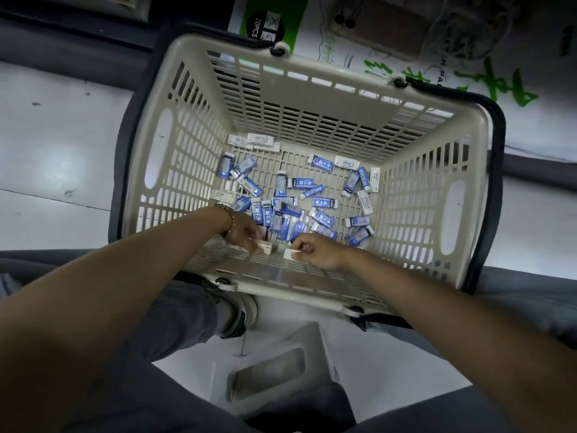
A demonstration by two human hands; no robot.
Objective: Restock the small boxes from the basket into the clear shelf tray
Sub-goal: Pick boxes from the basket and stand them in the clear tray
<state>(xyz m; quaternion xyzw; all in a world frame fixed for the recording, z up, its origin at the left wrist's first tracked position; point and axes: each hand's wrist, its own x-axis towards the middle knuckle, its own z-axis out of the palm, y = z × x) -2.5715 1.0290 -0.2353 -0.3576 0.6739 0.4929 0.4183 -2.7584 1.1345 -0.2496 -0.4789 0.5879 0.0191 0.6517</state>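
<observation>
A beige slatted shopping basket (193, 126) with dark handles stands on the floor in front of me. Several small blue-and-white boxes (321, 218) lie scattered over its bottom. Both my hands are down inside it near the front wall. My left hand (246, 234), with a bead bracelet at the wrist, holds a small white box (265, 246) in its curled fingers. My right hand (315, 250) pinches another small white box (290, 254) by its end. The clear shelf tray is not in view.
A white plastic stool (274, 370) sits under me between my knees, with my shoe (240, 310) beside the basket's front rim. A large white-and-green printed package (390, 57) lies on the floor behind the basket. Pale floor tiles (56, 151) spread to the left.
</observation>
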